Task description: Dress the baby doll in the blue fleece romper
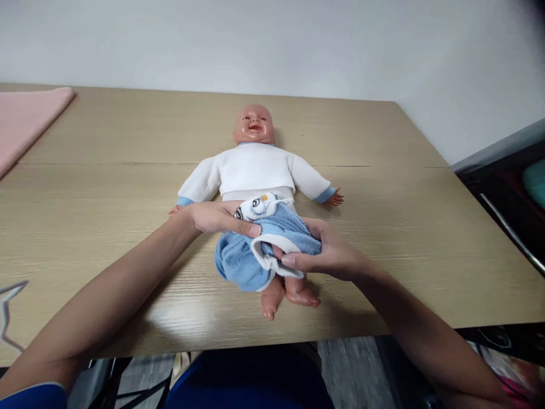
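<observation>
A baby doll (255, 128) lies on its back on the table, head toward the wall and bare feet toward me. It wears a white long-sleeved top (258, 167) with blue cuffs. Blue terry garment (243, 258) with white trim and an embroidered cartoon face is bunched over its hips and legs. My left hand (221, 218) grips the garment's upper left part, thumb on top. My right hand (323, 250) holds the white-edged opening at the right, thumb outside; some of its fingers are hidden inside the cloth. Both doll feet show below the hem.
The wooden table (106, 210) has a seam running across it. A folded pink cloth (29, 122) lies at the far left, and a thin grey-white cord-like thing (6, 318) at the left edge. A dark shelf or cart (506, 187) stands beyond the right side.
</observation>
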Demonstrator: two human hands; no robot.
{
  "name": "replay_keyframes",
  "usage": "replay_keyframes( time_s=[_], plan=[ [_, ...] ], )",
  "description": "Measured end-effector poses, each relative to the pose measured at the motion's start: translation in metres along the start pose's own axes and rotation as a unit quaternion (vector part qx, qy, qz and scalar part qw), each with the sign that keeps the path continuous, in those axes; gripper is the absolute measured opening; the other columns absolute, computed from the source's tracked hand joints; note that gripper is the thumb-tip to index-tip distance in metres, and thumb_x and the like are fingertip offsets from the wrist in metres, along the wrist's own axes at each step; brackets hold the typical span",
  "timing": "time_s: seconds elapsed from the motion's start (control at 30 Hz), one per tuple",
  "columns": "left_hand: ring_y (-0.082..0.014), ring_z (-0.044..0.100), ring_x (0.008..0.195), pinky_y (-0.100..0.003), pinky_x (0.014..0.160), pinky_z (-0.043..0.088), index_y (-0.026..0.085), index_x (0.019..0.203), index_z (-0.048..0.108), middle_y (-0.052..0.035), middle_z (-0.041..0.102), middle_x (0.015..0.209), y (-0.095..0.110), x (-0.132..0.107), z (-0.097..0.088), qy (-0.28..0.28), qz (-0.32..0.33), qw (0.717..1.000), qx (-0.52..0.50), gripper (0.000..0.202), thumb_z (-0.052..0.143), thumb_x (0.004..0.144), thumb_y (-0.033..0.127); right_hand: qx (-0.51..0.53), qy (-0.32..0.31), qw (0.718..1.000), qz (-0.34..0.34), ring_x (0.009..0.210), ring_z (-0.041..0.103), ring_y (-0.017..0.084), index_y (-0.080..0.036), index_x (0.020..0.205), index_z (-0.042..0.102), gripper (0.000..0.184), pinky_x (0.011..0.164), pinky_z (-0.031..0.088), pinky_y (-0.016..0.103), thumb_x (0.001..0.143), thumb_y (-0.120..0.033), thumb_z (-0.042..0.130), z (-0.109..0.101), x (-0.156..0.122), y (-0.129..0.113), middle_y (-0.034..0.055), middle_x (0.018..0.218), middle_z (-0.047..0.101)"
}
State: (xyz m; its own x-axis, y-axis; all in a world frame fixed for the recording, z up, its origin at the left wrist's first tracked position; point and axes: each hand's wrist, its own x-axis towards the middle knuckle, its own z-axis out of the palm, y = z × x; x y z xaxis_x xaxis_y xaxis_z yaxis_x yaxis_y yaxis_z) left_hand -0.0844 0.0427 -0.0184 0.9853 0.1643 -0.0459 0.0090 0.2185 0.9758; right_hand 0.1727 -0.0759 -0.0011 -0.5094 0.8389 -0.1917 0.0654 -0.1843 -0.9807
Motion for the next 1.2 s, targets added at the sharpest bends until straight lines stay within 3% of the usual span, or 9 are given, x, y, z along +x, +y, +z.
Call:
replay_keyframes(
  time_s=[0.1, 0.2, 0.4, 0.53, 0.7, 0.8, 1.0, 1.1, 1.2],
  plan=[
    [-0.0171, 0.072, 0.067, -0.026, 0.077, 0.064, 0.017, 0.095, 0.080, -0.0027, 0.077, 0.070, 0.005, 0.002, 0.004, -0.039, -0.003, 0.999, -0.023, 0.026, 0.081, 0.104, 0.041, -0.005, 0.031, 0.998, -0.045, 0.081, 0.065, 0.017, -0.019, 0.104, 0.078, 0.034, 0.075, 0.054, 0.028, 0.094, -0.050, 0.086, -0.002, 0.003, 0.009, 0.0017, 0.093, 0.073],
    [-0.0155, 0.066, 0.060, -0.024, 0.061, 0.058, 0.019, 0.090, 0.076, 0.0005, 0.069, 0.063, 0.010, 0.005, 0.009, -0.009, -0.017, 1.000, -0.023, 0.029, 0.087, 0.098, 0.045, 0.033, 0.095, 0.994, -0.051, 0.081, 0.062, 0.017, -0.021, 0.107, 0.078, 0.033, 0.076, 0.053, 0.029, 0.092, -0.049, 0.087, 0.002, -0.001, 0.015, 0.0012, 0.094, 0.071],
    [-0.0299, 0.078, 0.108, -0.035, 0.084, 0.063, 0.021, 0.122, 0.077, -0.0078, 0.084, 0.118, 0.021, 0.009, 0.023, 0.065, -0.092, 0.978, 0.174, 0.054, 0.098, 0.077, 0.044, 0.111, 0.201, 0.971, 0.064, 0.073, 0.059, 0.017, -0.023, 0.112, 0.079, 0.037, 0.060, 0.048, 0.028, 0.090, -0.052, 0.087, 0.055, -0.036, 0.021, 0.0027, 0.090, 0.071],
    [-0.0313, 0.077, 0.115, -0.037, 0.092, 0.059, 0.022, 0.137, 0.071, -0.0068, 0.082, 0.126, 0.018, 0.015, 0.038, 0.118, -0.105, 0.942, 0.295, 0.062, 0.090, 0.079, 0.035, 0.154, 0.273, 0.948, 0.059, 0.082, 0.063, 0.018, -0.022, 0.105, 0.079, 0.035, 0.074, 0.055, 0.029, 0.091, -0.054, 0.085, 0.092, -0.054, 0.036, 0.0019, 0.093, 0.073],
    [-0.0326, 0.077, 0.119, -0.043, 0.100, 0.058, 0.023, 0.157, 0.059, -0.0109, 0.080, 0.135, 0.010, 0.022, 0.061, 0.073, -0.065, 0.926, 0.366, 0.070, 0.076, 0.089, 0.022, -0.037, 0.340, 0.939, 0.028, 0.093, 0.074, 0.027, -0.022, 0.111, 0.079, 0.032, 0.084, 0.059, 0.037, 0.099, -0.052, 0.077, 0.105, -0.076, 0.040, 0.0056, 0.100, 0.081],
    [-0.0357, 0.068, 0.144, -0.050, 0.118, 0.054, 0.030, 0.166, 0.055, -0.0123, 0.071, 0.157, 0.006, 0.025, 0.073, 0.069, -0.060, 0.898, 0.430, 0.078, 0.071, 0.092, 0.012, -0.220, 0.381, 0.897, -0.028, 0.081, 0.067, 0.024, -0.023, 0.103, 0.076, 0.018, 0.075, 0.052, 0.037, 0.099, -0.041, 0.074, 0.103, -0.087, 0.044, 0.0034, 0.089, 0.075],
    [-0.0390, 0.075, 0.130, -0.052, 0.105, 0.061, 0.025, 0.165, 0.053, -0.0168, 0.071, 0.147, -0.001, 0.031, 0.089, 0.134, -0.111, 0.853, 0.493, 0.068, 0.068, 0.099, 0.018, -0.382, 0.422, 0.817, -0.088, 0.077, 0.061, 0.024, -0.025, 0.087, 0.064, 0.014, 0.089, 0.047, 0.047, 0.097, -0.033, 0.071, 0.096, -0.092, 0.061, 0.0002, 0.077, 0.066],
    [-0.0386, 0.076, 0.125, -0.051, 0.101, 0.061, 0.022, 0.158, 0.052, -0.0177, 0.071, 0.144, -0.005, 0.034, 0.088, 0.175, -0.119, 0.836, 0.506, 0.064, 0.067, 0.096, 0.016, -0.324, 0.419, 0.847, -0.048, 0.081, 0.069, 0.027, -0.025, 0.093, 0.070, 0.011, 0.096, 0.053, 0.050, 0.098, -0.035, 0.070, 0.096, -0.090, 0.067, 0.0013, 0.080, 0.071],
    [-0.0359, 0.077, 0.120, -0.048, 0.099, 0.059, 0.021, 0.153, 0.054, -0.0161, 0.073, 0.141, -0.009, 0.036, 0.082, 0.192, -0.099, 0.835, 0.506, 0.061, 0.065, 0.093, 0.010, -0.201, 0.410, 0.890, 0.012, 0.090, 0.076, 0.029, -0.023, 0.114, 0.077, 0.023, 0.082, 0.060, 0.041, 0.101, -0.041, 0.069, 0.097, -0.090, 0.072, 0.0044, 0.095, 0.078]
  ],
)
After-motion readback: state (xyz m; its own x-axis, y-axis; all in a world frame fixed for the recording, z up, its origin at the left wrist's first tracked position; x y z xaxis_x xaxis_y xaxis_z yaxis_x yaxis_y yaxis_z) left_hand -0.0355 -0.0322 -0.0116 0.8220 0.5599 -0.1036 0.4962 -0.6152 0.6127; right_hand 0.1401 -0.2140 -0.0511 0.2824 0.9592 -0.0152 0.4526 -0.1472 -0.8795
